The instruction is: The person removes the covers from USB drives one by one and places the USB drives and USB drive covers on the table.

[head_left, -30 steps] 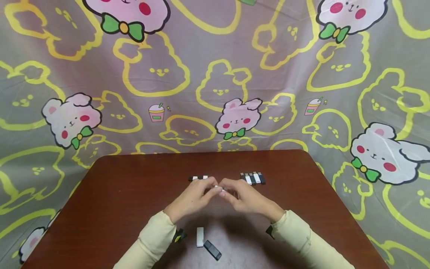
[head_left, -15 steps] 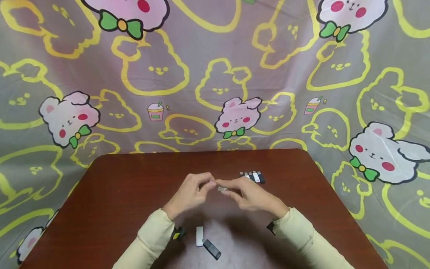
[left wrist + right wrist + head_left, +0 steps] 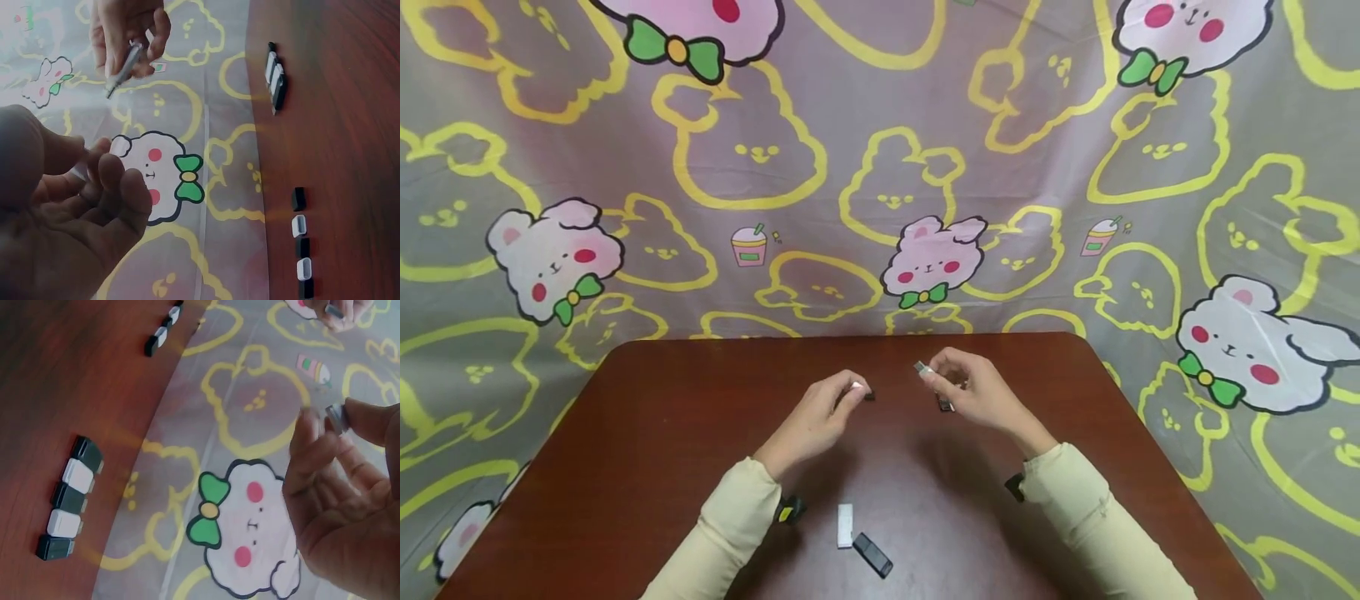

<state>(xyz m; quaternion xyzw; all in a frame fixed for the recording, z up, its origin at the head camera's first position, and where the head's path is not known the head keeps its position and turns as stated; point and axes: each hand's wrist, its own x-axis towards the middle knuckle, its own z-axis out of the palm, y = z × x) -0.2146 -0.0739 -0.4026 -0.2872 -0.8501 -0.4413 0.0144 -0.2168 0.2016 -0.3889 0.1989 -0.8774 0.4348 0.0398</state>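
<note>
Between thumb and fingertips, my left hand (image 3: 808,421) pinches a small white USB cap (image 3: 856,386), mostly covered by the fingers. A white USB stick (image 3: 926,372), its metal plug bare, is pinched by my right hand (image 3: 983,396) above the table. The two hands are apart. Below the right hand lies a row of uncapped black and white USB sticks (image 3: 79,475), partly hidden in the head view. Loose black and white caps (image 3: 300,226) form another row near my left hand. Closer to me, a white USB stick (image 3: 846,526) and a black USB stick (image 3: 872,555) lie almost touching.
The brown wooden table (image 3: 655,450) has rounded far corners. Directly behind it hangs a patterned cloth (image 3: 820,183). Both forearms, in pale sleeves, reach in from the front, on either side of the two nearer sticks.
The hands, together at first, have separated. The cap has come off the white USB stick and stays in the left hand; the right hand has carried the stick up and rightward.
</note>
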